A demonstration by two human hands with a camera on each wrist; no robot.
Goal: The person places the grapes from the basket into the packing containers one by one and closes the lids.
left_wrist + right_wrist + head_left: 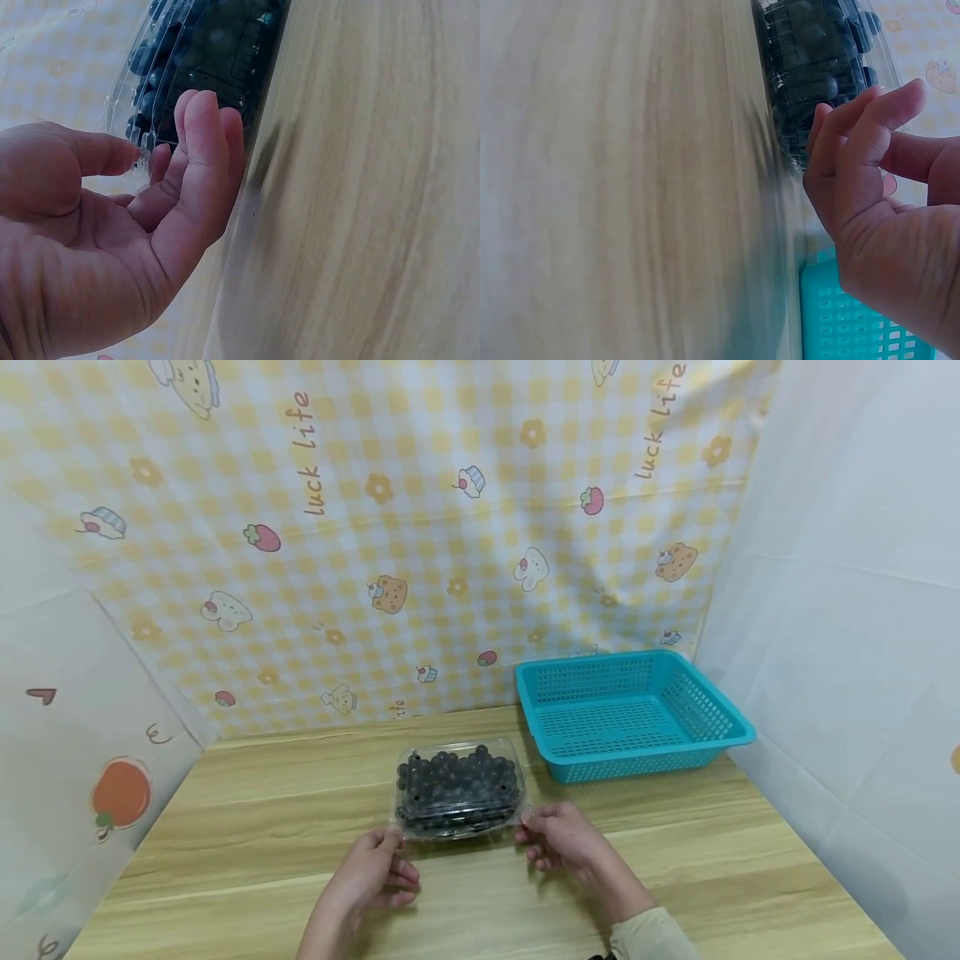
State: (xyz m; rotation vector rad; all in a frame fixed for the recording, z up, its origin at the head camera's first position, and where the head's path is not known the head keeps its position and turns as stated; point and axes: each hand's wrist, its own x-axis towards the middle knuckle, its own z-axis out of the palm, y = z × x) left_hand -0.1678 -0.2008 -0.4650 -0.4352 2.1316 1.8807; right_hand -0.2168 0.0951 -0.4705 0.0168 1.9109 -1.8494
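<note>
A clear plastic clamshell box [459,835] of dark grapes [453,777] sits on the wooden table, its lid closed over them. My left hand [369,870] pinches the rim at the box's near left corner between thumb and index finger; the other fingers are loosely bent below. At the near right corner, my right hand [564,839] pinches the rim in the same way. In the left wrist view the left thumb [109,154] meets the rim. The right wrist view shows the bent right fingers [862,161] beside the box, partly hiding the thumb.
A turquoise plastic basket [637,756] with slotted walls stands at the table's back right, just beyond the box. The wooden tabletop [262,827] spreads around the box. A checked cloth [420,543] hangs behind, with white sheets [840,677] at the sides.
</note>
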